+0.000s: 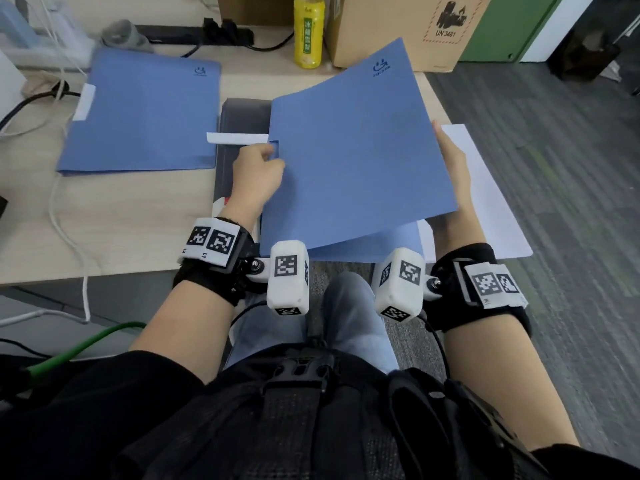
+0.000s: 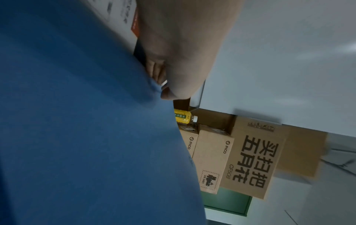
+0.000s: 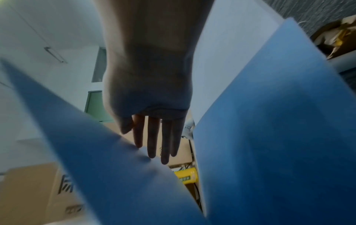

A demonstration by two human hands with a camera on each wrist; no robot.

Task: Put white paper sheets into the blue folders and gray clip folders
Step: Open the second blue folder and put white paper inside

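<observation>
The left hand [image 1: 258,176] pinches the left edge of the blue folder [image 1: 356,150], raising its cover. The right hand [image 1: 453,168], fingers straight, props the right edge, likely exposing the inside for the white sheet [image 1: 491,199] lying right on the surface [image 1: 114,216].

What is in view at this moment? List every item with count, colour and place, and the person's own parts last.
Blue folders: two; one closed on the desk's left, one with its cover lifted, front right.
Gray clip folder: one, dark gray, between and partly under the blue ones.
White paper sheets: a few, white, under the lifted folder at the desk's right edge.
Bottle: one, yellow, back of desk.
Cardboard boxes: several, brown, behind the bottle.
Cables: several, white and black, desk's left.
Desk: one, light wood.
Left hand: pinches the lifted cover's left edge.
Right hand: fingers straight, supporting the cover's right edge.
</observation>
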